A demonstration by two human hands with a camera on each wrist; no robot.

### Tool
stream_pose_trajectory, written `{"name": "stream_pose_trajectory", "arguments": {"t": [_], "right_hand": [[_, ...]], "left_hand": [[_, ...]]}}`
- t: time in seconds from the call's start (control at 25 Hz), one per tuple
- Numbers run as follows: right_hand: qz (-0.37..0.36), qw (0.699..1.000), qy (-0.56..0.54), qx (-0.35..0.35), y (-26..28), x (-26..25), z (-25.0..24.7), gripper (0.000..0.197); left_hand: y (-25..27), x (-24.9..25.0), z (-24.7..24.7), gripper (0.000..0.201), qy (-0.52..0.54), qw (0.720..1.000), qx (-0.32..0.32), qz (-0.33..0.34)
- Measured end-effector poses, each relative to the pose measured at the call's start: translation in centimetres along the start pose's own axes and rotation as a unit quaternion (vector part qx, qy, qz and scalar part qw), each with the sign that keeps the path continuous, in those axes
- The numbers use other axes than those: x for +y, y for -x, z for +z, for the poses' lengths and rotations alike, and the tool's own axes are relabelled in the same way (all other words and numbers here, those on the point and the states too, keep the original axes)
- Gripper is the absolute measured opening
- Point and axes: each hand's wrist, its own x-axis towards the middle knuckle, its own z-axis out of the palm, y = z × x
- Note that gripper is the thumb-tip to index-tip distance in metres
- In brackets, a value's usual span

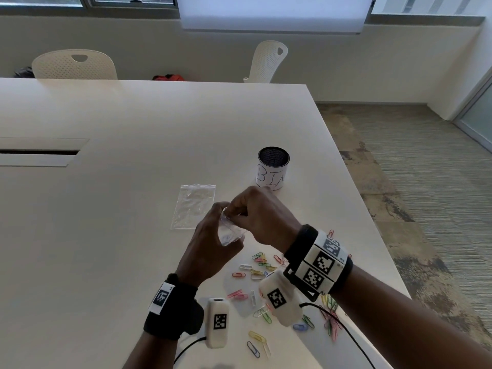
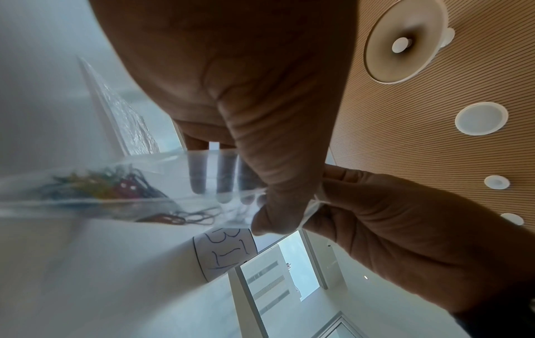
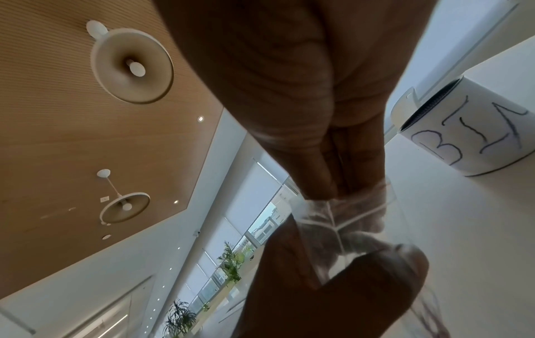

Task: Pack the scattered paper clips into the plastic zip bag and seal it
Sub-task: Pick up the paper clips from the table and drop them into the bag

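A small clear zip bag (image 1: 229, 230) is held up above the white table (image 1: 133, 209), gripped by the left hand (image 1: 210, 249) and pinched at its top edge by the right hand (image 1: 262, 217). Some colored paper clips (image 2: 107, 185) can be seen inside the bag, and many more paper clips (image 1: 259, 265) are spread on the table under the wrists. A second clear bag (image 1: 193, 205) is laid flat just past the hands, near a cup marked "BIN" (image 1: 272, 168).
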Motion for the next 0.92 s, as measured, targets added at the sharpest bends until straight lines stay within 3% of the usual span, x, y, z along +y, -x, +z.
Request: {"name": "stream_pose_trajectory", "arguments": {"t": [0.2, 0.28, 0.36, 0.44, 0.52, 0.6, 0.76, 0.92], "right_hand": [[-0.002, 0.993, -0.012, 0.117, 1.7, 1.4, -2.2, 0.005], [0.023, 0.992, -0.026, 0.119, 3.0, 2.8, -2.0, 0.004], [0.049, 0.996, -0.037, 0.071, 4.4, 4.3, -1.0, 0.003], [0.055, 0.998, -0.021, -0.021, 5.7, 5.2, 0.4, 0.018], [0.035, 0.991, 0.022, -0.13, 6.6, 5.4, 1.9, 0.037], [-0.017, 0.978, 0.087, -0.191, 7.0, 5.3, 3.5, 0.048], [-0.094, 0.962, 0.145, -0.211, 6.8, 5.2, 5.4, 0.049], [-0.13, 0.956, 0.151, -0.214, 6.7, 5.5, 5.7, 0.029]], "left_hand": [[0.2, -0.6, -0.4, 0.06, -0.029, 1.0, 0.002, -0.006], [0.3, -0.9, -0.8, 0.061, -0.029, 1.0, 0.005, -0.009], [0.4, -0.9, -1.1, 0.062, -0.023, 1.0, 0.006, -0.009], [0.4, -0.9, -1.2, 0.062, -0.02, 1.0, 0.006, -0.007], [0.5, -1.0, -1.2, 0.061, -0.021, 1.0, 0.008, -0.002], [0.5, -1.1, -1.1, 0.061, -0.022, 1.0, 0.009, 0.003], [0.5, -1.2, -1.2, 0.061, -0.021, 1.0, 0.009, 0.003], [0.5, -1.2, -1.3, 0.06, -0.021, 1.0, 0.014, 0.002]]}}
